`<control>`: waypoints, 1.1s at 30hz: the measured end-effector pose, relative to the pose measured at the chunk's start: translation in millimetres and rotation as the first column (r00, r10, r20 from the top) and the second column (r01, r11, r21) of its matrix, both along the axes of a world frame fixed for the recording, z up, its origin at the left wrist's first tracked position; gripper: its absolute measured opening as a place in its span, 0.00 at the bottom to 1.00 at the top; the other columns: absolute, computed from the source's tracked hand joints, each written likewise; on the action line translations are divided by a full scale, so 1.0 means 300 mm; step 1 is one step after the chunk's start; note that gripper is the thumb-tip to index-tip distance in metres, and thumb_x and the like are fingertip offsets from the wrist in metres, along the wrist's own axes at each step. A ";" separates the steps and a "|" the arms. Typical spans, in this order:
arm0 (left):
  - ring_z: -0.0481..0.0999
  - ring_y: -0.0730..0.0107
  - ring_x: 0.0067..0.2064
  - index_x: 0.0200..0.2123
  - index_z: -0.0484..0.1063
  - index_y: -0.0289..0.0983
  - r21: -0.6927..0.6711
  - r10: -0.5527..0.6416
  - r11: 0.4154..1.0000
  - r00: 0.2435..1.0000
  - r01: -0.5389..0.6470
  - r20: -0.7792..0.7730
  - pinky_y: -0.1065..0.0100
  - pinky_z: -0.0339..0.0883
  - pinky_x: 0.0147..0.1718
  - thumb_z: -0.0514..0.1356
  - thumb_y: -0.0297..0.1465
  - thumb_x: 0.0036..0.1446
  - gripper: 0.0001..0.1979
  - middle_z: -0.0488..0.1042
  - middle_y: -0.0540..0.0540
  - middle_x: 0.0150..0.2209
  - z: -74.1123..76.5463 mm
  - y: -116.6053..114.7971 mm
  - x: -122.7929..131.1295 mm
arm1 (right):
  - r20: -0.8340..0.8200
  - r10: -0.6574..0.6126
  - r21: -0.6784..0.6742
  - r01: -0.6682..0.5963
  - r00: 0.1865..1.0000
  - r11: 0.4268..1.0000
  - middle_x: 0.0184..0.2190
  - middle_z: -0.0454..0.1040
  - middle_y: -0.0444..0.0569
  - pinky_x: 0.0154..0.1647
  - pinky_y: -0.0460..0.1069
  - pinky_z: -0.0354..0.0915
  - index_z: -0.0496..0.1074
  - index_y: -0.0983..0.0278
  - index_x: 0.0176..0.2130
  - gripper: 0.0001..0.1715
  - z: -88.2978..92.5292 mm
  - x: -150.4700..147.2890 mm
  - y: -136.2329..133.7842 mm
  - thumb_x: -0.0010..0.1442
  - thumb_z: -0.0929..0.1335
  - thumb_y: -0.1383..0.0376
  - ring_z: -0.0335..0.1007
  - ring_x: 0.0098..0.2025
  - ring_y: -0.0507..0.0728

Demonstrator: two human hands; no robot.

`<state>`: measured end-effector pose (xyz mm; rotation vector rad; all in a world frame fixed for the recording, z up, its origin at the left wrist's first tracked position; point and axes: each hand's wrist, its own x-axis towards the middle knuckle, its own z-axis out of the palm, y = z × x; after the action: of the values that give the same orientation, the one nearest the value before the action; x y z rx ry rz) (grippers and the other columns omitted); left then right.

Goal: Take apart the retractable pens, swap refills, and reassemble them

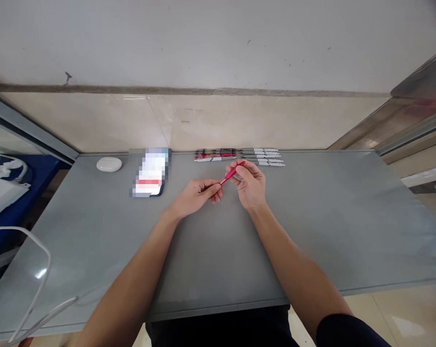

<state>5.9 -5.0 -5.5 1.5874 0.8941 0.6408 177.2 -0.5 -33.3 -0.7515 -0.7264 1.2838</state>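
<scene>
Slanting pinkish-red pen (231,173) — slim, straight | left fingers (214,189) pinch lower end | right fingers (244,172) grip upper part

Table (329,217), grey, smooth, spreading beneath the fingers (203,183) and to both sides. Bearing: one mixed pen group (214,159), dark, red and white, just beyond the fingers; one white-and-grey pen group (266,156), beyond and rightward; phone (151,171), screen lit, left of the fingers; oval white object (109,164), farther left.

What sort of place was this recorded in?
Probably a small indoor work area: a gray table stands against a wall, pens lie lined up along its back edge, and pale flooring shows below.
</scene>
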 end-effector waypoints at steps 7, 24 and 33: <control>0.70 0.72 0.30 0.35 0.75 0.35 0.018 0.076 0.997 0.997 -0.076 0.007 0.68 0.68 0.35 0.57 0.41 0.59 0.16 0.74 0.47 0.30 -0.012 -0.003 0.014 | -0.045 -0.048 -0.049 0.046 0.998 0.998 0.31 0.77 0.40 0.36 0.48 0.75 0.73 0.58 0.31 0.08 0.010 -0.002 -0.006 0.48 0.75 0.63 0.77 0.35 0.52; 0.72 0.70 0.31 0.31 0.74 0.35 -0.046 0.038 0.998 0.999 -0.037 0.025 0.67 0.69 0.35 0.55 0.42 0.61 0.17 0.73 0.46 0.29 -0.004 -0.001 0.012 | -0.018 -0.011 -0.025 0.010 1.000 1.000 0.34 0.77 0.41 0.38 0.48 0.74 0.75 0.58 0.34 0.09 0.014 0.005 -0.008 0.50 0.74 0.62 0.76 0.37 0.52; 0.72 0.72 0.31 0.33 0.75 0.35 -0.043 0.026 0.999 1.000 -0.026 0.010 0.68 0.69 0.35 0.56 0.41 0.60 0.16 0.74 0.47 0.29 -0.006 -0.007 0.015 | -0.047 -0.041 -0.058 0.038 0.998 0.998 0.29 0.75 0.40 0.37 0.49 0.74 0.72 0.59 0.32 0.10 0.008 -0.004 -0.001 0.48 0.75 0.61 0.75 0.32 0.51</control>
<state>10.4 -7.1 -7.3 1.5355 0.9161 0.6438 176.1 -0.9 -30.9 -0.7748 -0.6356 1.2870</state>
